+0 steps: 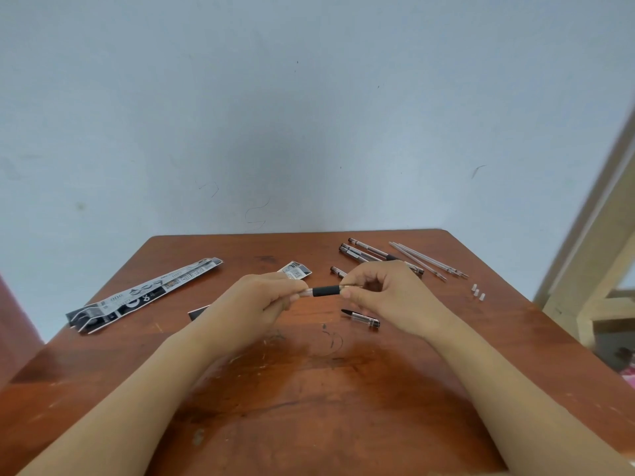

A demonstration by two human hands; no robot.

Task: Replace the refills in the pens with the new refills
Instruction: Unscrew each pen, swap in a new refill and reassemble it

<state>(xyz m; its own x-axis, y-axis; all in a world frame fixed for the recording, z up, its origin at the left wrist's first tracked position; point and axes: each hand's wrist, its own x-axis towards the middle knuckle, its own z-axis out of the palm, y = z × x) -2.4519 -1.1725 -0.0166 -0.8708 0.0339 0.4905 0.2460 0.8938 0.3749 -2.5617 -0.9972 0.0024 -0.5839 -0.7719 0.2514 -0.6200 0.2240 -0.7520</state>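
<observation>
The pen [326,291] lies crosswise: your left grip [263,298] pinches its barrel, your right grip [388,292] pinches its tip end.

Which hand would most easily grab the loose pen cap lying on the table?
Probably the right hand: the pen cap lies just beside it, while the left hand is farther off, gripping the pen.

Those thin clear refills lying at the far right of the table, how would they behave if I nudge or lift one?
The refills are thin round tubes lying flat on the wooden table, so a sideways nudge would probably roll them. Being long, slender and see-through, they are likely light and slightly bendy. Lying flat, one may be fiddly to pinch up.
</observation>
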